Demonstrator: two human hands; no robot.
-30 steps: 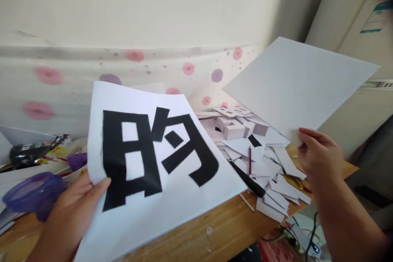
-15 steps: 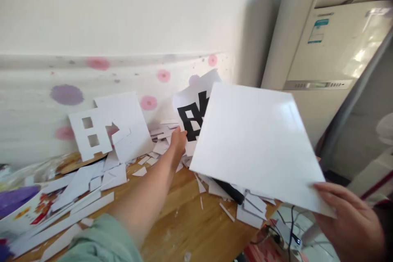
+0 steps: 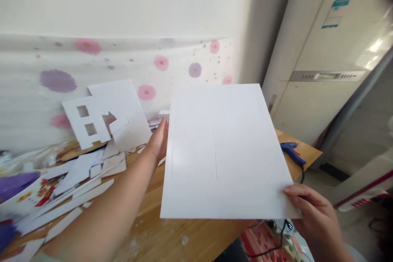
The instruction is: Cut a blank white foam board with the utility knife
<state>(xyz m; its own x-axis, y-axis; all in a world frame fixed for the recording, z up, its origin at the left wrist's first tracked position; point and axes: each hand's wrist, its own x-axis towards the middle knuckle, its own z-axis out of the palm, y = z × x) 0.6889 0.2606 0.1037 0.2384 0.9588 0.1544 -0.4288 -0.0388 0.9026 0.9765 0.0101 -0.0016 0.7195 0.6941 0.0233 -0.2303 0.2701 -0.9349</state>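
My right hand (image 3: 310,208) grips the near right corner of a large blank white board (image 3: 224,151) and holds it flat above the wooden table (image 3: 184,233). The board shows faint score lines. My left hand (image 3: 159,141) reaches forward to the board's left edge, at the heap of white offcuts by the wall. Its fingertips are hidden behind the board, so I cannot see what they touch. The sheet with the black printed character is out of sight, behind the board.
White foam-board scraps (image 3: 76,180), one with square cut-outs (image 3: 87,125), lean on the flowered wall covering (image 3: 61,82). A blue glue gun (image 3: 290,151) lies at the table's right corner. A standing air conditioner (image 3: 331,53) fills the right. Purple items (image 3: 15,184) sit far left.
The left hand carried the printed sheet to the wall; it is now hidden. The right hand brought the white board down and flat over the table. The view swung right.
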